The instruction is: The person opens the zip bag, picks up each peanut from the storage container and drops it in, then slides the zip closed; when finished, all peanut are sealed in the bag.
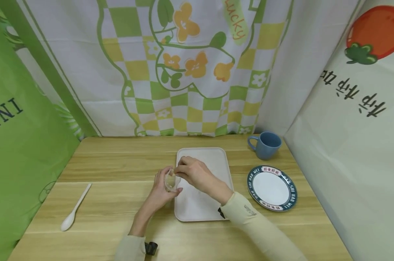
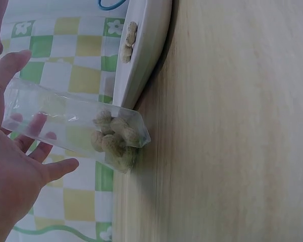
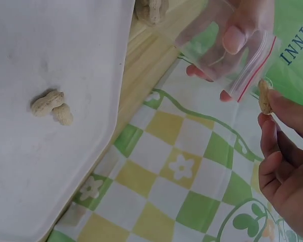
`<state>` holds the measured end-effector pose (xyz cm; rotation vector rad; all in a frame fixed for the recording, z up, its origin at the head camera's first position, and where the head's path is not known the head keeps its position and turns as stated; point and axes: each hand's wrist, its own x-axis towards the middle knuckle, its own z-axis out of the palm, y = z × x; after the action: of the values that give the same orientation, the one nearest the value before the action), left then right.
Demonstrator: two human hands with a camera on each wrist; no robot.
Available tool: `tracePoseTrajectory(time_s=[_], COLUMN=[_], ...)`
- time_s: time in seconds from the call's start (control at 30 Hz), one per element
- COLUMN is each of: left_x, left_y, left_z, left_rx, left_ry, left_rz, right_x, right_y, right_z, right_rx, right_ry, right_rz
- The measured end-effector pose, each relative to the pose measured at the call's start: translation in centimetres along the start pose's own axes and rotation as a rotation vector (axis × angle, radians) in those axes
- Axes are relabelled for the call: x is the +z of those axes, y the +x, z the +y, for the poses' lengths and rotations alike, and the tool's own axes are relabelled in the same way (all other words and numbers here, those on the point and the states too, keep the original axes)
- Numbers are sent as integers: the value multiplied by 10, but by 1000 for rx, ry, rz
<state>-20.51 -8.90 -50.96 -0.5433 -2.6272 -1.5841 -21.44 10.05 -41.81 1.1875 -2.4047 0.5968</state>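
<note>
My left hand (image 1: 159, 188) holds a clear zip-lock bag (image 2: 65, 113) by its upper part, thumb on one side and fingers on the other. Several unshelled peanuts (image 2: 113, 138) lie gathered at the bag's bottom, low over the wooden table. Between thumb and fingertips, my right hand (image 3: 290, 166) pinches one peanut (image 3: 264, 97) right beside the bag's red-lined mouth. Below the hands is a pale rectangular tray (image 1: 200, 208); two peanuts (image 3: 49, 105) sit on it in the right wrist view.
A white spoon (image 1: 74, 210) lies on the table at the left. To the tray's right is a white plate with a dark patterned rim (image 1: 253, 192), and behind it stands a blue mug (image 1: 268, 145). Patterned curtains (image 1: 197, 112) hang along the table's back edge and sides.
</note>
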Motion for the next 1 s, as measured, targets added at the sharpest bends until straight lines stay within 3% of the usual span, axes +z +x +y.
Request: tracePoseTrajectory(time_s=[0.2,0.37,0.53,0.6,0.7,0.87,0.93,1.0], left_x=[-1,-1,-1,-1,-1,-1,-1,-1], left_y=[-1,-1,0,2,3,1,1,0], left_z=[-1,-3,-4,-4,-4,-4,-5,-5], left_rx=[10,16,34,51,75,61,55,54], left_ry=[18,21,23,35,38,19,17,19], left_rz=[-1,-3,17,28,38,27,26,29], right_x=[6,7,3,0,2,19,27,35], right_y=[1,1,0,-3,-12,-33,-40,-43], right_z=[-1,-3,3,10,24,43,48,51], right_rx=[-90,-106,-74,-16,142,481,569,606], right_ry=[-41,-36,47,64,41,42,57,63], right_rz=[-57,-102,-51,-4,16,-171,-235,-256])
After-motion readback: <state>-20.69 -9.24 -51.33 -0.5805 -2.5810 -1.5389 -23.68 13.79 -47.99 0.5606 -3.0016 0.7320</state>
